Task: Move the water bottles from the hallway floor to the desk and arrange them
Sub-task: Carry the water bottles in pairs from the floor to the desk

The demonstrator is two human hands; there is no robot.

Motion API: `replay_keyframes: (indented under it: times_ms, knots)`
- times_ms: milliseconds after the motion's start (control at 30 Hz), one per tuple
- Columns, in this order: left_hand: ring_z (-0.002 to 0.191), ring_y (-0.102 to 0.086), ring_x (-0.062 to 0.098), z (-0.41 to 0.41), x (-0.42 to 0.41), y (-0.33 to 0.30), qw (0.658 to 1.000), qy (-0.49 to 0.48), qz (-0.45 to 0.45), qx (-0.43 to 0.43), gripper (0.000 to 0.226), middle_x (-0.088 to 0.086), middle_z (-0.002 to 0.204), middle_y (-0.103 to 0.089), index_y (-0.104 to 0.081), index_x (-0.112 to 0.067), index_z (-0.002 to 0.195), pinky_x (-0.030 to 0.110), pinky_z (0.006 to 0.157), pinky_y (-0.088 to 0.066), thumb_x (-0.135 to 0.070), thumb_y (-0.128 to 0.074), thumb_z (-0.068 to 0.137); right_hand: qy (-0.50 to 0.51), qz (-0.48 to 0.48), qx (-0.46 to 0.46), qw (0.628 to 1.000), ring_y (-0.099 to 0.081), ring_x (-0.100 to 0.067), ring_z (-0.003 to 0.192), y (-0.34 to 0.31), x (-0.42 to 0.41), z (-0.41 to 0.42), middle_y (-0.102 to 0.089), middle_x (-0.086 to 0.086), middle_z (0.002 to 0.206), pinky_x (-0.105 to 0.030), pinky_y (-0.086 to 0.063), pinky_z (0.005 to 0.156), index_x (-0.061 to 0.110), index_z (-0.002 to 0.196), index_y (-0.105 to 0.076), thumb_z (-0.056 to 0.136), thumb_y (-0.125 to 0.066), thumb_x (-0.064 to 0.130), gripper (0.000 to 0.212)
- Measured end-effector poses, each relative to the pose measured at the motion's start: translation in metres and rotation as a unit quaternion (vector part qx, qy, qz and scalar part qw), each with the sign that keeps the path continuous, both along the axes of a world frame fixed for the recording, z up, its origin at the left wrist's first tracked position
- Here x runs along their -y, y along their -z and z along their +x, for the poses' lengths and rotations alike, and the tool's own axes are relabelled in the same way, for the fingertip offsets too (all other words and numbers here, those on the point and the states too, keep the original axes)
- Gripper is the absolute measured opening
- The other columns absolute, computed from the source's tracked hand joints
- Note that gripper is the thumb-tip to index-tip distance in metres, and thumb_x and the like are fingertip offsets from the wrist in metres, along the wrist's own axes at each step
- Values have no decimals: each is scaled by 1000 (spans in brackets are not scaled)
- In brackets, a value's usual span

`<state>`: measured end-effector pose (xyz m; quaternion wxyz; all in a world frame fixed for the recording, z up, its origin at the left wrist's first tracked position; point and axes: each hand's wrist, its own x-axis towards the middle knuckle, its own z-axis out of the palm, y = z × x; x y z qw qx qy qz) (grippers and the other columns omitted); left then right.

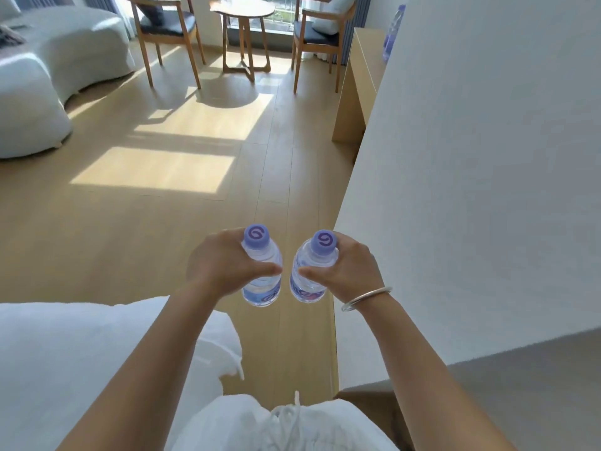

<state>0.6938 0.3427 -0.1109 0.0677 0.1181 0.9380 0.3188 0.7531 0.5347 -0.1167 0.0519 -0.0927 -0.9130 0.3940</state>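
Observation:
I carry two clear water bottles with purple caps, upright and side by side over the wooden floor. My left hand (224,266) grips the left bottle (261,275) around its shoulder. My right hand (348,266), with a silver bangle on the wrist, grips the right bottle (309,278) the same way. Ahead on the right stands the light wooden desk (361,70), partly hidden by a white wall. Another purple-labelled bottle (393,30) stands on the desk, half hidden by the wall's edge.
A white wall (487,157) runs close along my right. A white bed (58,353) lies at my lower left. Further off are a white sofa (48,70), two wooden chairs (166,30) and a round side table (244,14) by the window. Sunlit wooden floor stretches ahead.

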Motion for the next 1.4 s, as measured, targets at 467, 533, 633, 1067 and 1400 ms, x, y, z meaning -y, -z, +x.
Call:
replay_keyframes:
  times_ms: [467,533,633,1067,1400]
  knots:
    - [59,-53,-4,-289,-64,-4,997,56,12,43,29,-21,57,-57,-54,-40,58,21,49,-35,-49,-81,52,55,-20,-6,998,-59,-13,75,10,-47,-265,-63,8,78,-26,-51,69,30,89,-60,66,-79,36,31]
    - [57,-53,-4,-340,-74,-11,997,71,7,39,28,-21,56,-57,-55,-39,59,20,48,-34,-48,-80,51,78,-29,-8,997,-58,-12,75,7,-54,-307,-61,11,76,-25,-51,69,33,87,-57,65,-80,35,32]
    - [57,-53,-4,-411,-90,-23,995,99,8,30,27,-22,56,-58,-57,-40,61,20,48,-34,-48,-80,50,123,-42,-18,991,-57,-10,71,1,-70,-363,-59,14,71,-21,-48,65,36,81,-55,64,-80,33,30]
    - [65,-56,5,-626,-208,-22,980,194,37,13,31,-13,66,-61,-59,-35,67,24,53,-39,-49,-83,52,250,-27,-33,967,-52,2,61,-7,-172,-536,-51,20,62,-3,-38,51,36,75,-50,65,-81,35,33]
    - [62,-56,4,-770,-360,-31,966,257,22,-6,26,-12,63,-61,-59,-42,63,23,49,-40,-54,-76,48,329,-30,-57,942,-55,-12,68,-24,-298,-674,-55,17,64,-17,-38,58,37,69,-52,62,-81,30,31]
